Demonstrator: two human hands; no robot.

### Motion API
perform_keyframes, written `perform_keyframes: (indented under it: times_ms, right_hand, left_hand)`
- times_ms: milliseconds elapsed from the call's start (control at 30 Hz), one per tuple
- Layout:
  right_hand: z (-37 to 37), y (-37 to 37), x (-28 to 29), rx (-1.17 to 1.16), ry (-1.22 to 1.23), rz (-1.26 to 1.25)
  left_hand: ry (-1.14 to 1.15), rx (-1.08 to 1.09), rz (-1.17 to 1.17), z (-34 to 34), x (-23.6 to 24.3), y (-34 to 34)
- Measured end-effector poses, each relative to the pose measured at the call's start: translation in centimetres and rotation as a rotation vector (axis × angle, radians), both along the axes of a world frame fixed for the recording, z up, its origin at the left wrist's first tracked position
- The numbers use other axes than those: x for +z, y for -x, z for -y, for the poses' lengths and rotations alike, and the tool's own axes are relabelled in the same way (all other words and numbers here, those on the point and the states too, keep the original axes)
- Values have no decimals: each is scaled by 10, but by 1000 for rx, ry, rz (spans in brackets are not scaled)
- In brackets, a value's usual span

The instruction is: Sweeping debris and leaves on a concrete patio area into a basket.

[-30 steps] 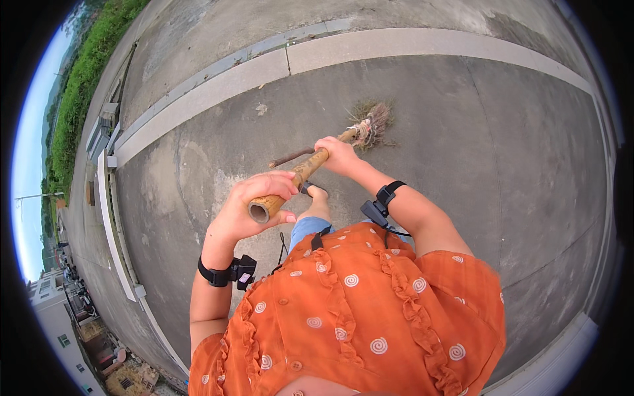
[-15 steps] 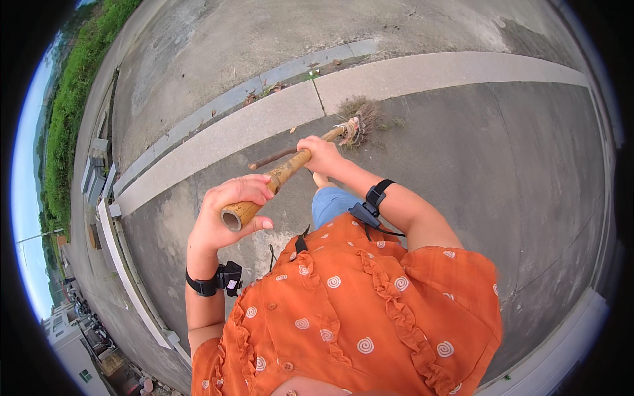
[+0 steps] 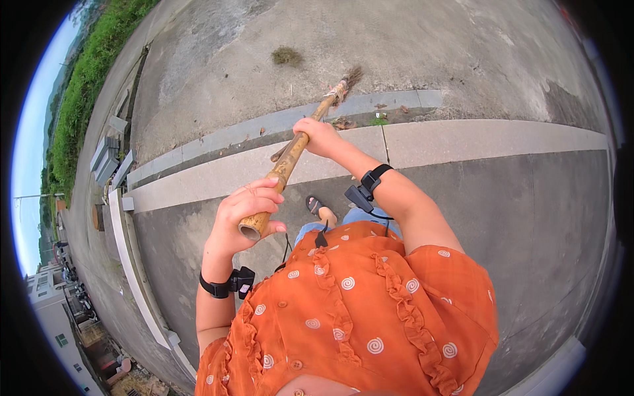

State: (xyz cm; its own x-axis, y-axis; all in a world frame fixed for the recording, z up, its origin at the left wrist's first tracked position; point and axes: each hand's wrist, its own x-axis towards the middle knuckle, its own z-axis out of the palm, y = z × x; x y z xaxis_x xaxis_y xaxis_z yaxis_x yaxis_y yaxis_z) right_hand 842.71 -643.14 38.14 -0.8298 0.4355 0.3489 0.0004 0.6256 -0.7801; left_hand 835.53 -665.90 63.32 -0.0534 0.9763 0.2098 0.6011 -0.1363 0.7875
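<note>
Left hand (image 3: 243,218) wrapped round top end of bamboo broom (image 3: 295,151); right hand (image 3: 318,135) grips shaft midway; bristles (image 3: 351,76) over concrete curb (image 3: 462,140).

Broom (image 3: 300,142) slanting forward from left hand (image 3: 244,214) near chest, through right hand (image 3: 320,135), head past curb (image 3: 462,142); debris clump (image 3: 286,56) farther ahead.
</note>
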Motion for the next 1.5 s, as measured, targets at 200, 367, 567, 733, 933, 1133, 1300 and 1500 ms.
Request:
perform_keyframes:
  times_ms: [200,367,567,733,933,1133,1300,1500]
  right_hand:
    - [-91,26,-77,-103,-22,488]
    - [-177,15,-189,-143,43,623]
    - [-136,140,-214,-16,192,503]
    - [-29,285,-143,113,309,348]
    - [-2,409,-61,189,411,7]
    - [-3,408,-2,255,184,218]
    - [15,317,35,140,108,503]
    - [60,197,-27,-31,178,823]
  left_hand:
    - [102,3,388,-82,-122,102]
    - [182,-81,564,-180,-233,136]
    - [335,62,406,-165,-211,219]
    - [443,276,280,-90,-100,321]
    - [347,234,-89,-95,-5,350]
    - [156,216,-103,-35,11,364]
    - [50,163,361,6,-2,390]
    - [288,-52,762,8,-85,375]
